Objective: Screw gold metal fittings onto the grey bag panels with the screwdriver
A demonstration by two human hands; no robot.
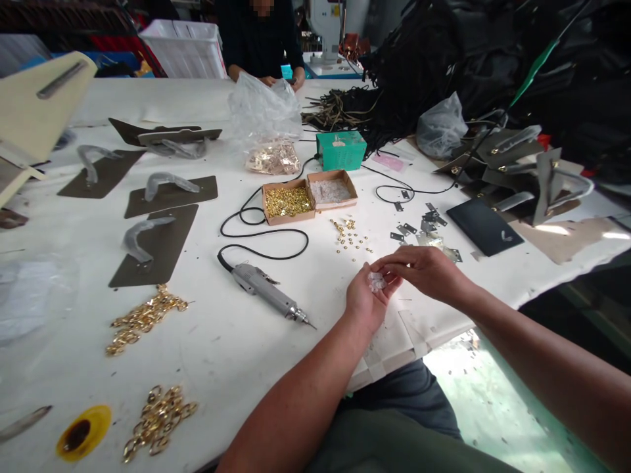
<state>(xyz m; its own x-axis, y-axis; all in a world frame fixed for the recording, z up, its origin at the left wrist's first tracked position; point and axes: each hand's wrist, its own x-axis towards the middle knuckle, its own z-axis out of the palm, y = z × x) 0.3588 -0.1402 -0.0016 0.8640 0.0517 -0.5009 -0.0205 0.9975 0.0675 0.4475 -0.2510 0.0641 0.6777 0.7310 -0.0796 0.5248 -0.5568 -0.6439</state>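
My left hand (365, 303) is cupped palm up near the table's front edge, with small clear pieces (377, 282) in its palm. Over it, my right hand (419, 268) has its fingers pinched together at the left fingertips; what they hold, if anything, is too small to name. Beyond the hands lie loose gold studs (351, 235). Thin metal plates (428, 226) are scattered to the right. A grey electric screwdriver (269, 293) rests left of my hands, its bit pointing toward them.
Cardboard boxes hold gold parts (288, 201) and clear pieces (331, 190). Behind them stands a green power box (341, 150). Dark panels with wrapped handles (170, 197) and gold chains (142, 318) lie left. Black cable curls across the table (217, 368). A person sits opposite.
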